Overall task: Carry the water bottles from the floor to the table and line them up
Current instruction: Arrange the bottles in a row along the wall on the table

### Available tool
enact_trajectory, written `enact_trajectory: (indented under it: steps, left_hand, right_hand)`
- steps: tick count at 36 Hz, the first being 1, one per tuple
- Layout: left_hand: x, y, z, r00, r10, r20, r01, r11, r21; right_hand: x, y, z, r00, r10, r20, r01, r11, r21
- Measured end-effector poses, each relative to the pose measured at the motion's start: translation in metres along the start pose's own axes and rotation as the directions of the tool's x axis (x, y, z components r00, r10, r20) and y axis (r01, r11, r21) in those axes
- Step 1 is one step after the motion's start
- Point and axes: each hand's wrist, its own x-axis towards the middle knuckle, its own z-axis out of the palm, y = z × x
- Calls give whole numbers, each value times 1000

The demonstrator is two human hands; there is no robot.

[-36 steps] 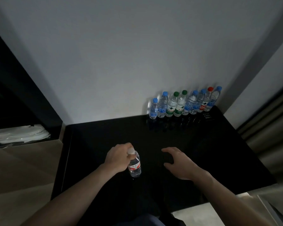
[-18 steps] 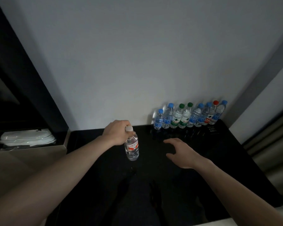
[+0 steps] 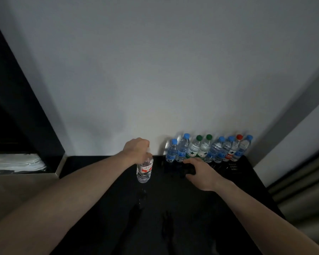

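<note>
My left hand (image 3: 136, 150) grips a clear water bottle (image 3: 144, 170) with a red-and-white label by its cap and neck, holding it upright just above the black table (image 3: 103, 190), left of the row. Several bottles (image 3: 208, 149) with blue, green and red caps stand in a line against the wall at the table's back right. My right hand (image 3: 201, 172) hovers over the table in front of that row, fingers loosely curved and holding nothing.
A white wall (image 3: 155, 70) rises behind the table. A dark cabinet (image 3: 17, 107) with folded white cloth (image 3: 15, 161) stands to the left. Curtains (image 3: 302, 190) hang at the right beyond the table's edge.
My left hand has carried the bottle away from me toward the back of the table, near the row's left end. My right hand has moved forward toward the row.
</note>
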Motion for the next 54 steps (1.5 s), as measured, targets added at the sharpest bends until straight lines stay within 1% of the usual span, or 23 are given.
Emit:
enact_trajectory:
  steps: [9,18,24,28,33,40,44,49,54]
  left_hand:
    - [47,24,3,999,-49,1,49,999,5]
    - [93,42,15,995,-97,25,95,994,58]
    - [117,39,21,990,-133,40,129,987,94]
    - [131,34,27,987,-145,63,140,986,89]
    - [142,26,39,983,-169,76,163,984,79]
    - [158,11,54,980,-191,57,191,982,10]
    - [169,3,56,978,-205,26,207,972,-112]
    - [176,-3,59,979,-202,-3,196,954,-226]
    - [180,-6,65,980,-198,-18,184,939,-292]
  right_hand:
    - [51,35,-30,1000,-10,22,11,998,-54]
    - [111,57,-46,999,-39,33,42,996,-83]
    - [150,55,-46,995,-74,60,80,992,-103]
    - [178,49,-37,988,-106,111,121,983,-139]
    - [206,45,-21,984,-80,157,103,985,-139]
    - [236,42,0,979,-92,184,124,978,-169]
    - [250,41,8,979,-121,165,157,960,-231]
    - [264,40,15,986,-105,129,138,949,-285]
    - [278,35,20,994,-81,74,96,967,-235]
